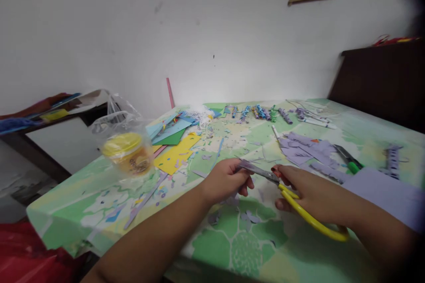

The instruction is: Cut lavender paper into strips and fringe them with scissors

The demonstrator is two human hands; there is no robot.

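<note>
My right hand (307, 190) is closed around a pair of yellow-handled scissors (312, 221), whose metal blades point left toward my other hand. The fingers of my left hand (227, 179) are pinched at the blade tips, where a small piece of purple paper (244, 162) partly shows; the rest of it is hidden behind the fingers. Below the hands, small purple paper cut-outs (250, 217) lie on the floral tablecloth (245, 252). To the right, beside my right forearm, sits a sheet of purple paper (381, 192).
Purple strips (307, 148), a white marker (275, 133) and green-handled scissors (353, 166) lie at right. Curled paper rolls (260, 112) line the back. Coloured sheets (179, 152), scraps and a yellow-lidded tub (128, 154) in clear plastic are at left.
</note>
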